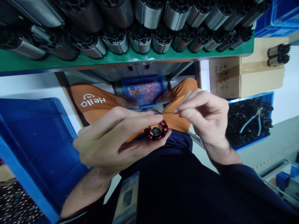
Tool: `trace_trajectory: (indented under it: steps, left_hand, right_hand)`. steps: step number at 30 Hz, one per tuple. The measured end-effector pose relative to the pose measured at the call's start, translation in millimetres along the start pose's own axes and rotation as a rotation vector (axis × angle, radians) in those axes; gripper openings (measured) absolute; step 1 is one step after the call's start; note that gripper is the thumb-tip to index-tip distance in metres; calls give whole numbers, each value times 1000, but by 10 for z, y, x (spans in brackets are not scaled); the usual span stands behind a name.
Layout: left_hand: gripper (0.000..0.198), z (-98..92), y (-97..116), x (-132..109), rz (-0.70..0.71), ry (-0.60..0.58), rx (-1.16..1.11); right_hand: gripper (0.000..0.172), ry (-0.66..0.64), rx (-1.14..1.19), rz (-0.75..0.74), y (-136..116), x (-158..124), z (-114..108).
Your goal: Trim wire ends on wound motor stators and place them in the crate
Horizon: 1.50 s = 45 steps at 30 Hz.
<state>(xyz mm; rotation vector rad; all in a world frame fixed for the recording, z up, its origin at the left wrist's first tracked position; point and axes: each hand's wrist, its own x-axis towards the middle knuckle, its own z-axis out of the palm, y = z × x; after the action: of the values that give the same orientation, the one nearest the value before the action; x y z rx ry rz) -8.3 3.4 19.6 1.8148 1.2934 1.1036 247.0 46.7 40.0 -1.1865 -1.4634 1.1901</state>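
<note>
My left hand [121, 133] holds a ring-shaped motor stator [164, 127] with red wire windings and black end pieces, gripped between the fingers above and the thumb below. Its open end faces me, above my lap. To the right of it, my right hand [203, 113] is raised with thumb and forefinger brought together. Whatever may be pinched there is too fine to make out, and the other fingers are curled in.
Rows of silver cylinders [162, 42] with black ends stand on the green bench [93, 63]. A blue bin [37, 140] is at left. Pliers [253, 120] lie on black parts in a blue tray [272, 96] at right, by a cardboard box [261, 82]. A blue crate [125, 90] sits below the bench.
</note>
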Motion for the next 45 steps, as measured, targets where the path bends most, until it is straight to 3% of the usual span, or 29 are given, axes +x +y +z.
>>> trace_trajectory:
  steps: [3,7,9,12,18,25,29,32,35,38,40,42,44,45]
  left_hand:
    - [56,47,37,72,-10,-2,18]
    - [58,264,95,268,-85,-20,-123]
    - [59,366,121,341,-81,-7,-125]
    - [58,411,137,357,-61,28,-92]
    - [40,279,100,286,112,126,-10]
    - [35,274,200,337,-108,45,138]
    - [18,338,137,254,68,75,279]
    - [33,350,78,204,222,88,380]
    - [30,309,99,198,240,53,388]
    - [22,252,152,231,175,7,234]
    - [14,240,125,267,21,-63,-37]
    - [17,264,13,297,-288,-320,-545]
    - [49,311,-144,295,-617,-652,-1032]
    - [60,335,-214,276,-695,-696,-1135]
  right_hand:
    - [7,167,84,-16,47,-31,24]
    - [29,-21,7,-220,127,-85,117]
    - [26,-65,-7,-249,151,-98,153]
    - [14,-90,-21,-166,149,-75,138]
    - [11,-78,82,-136,110,-51,127]
    - [31,11,227,249,246,-255,375]
    - [35,16,302,249,342,-308,401]
    - [34,11,309,197,341,-294,388]
    - [36,-50,226,183,268,-216,308]
    - [33,-176,43,98,147,-73,130]
    - [22,-270,-104,-61,47,35,-24]
    - [11,-386,-265,-260,-53,119,-170]
    - [11,-505,-366,-332,-124,154,-277]
    - [12,-531,-370,-294,-138,150,-312]
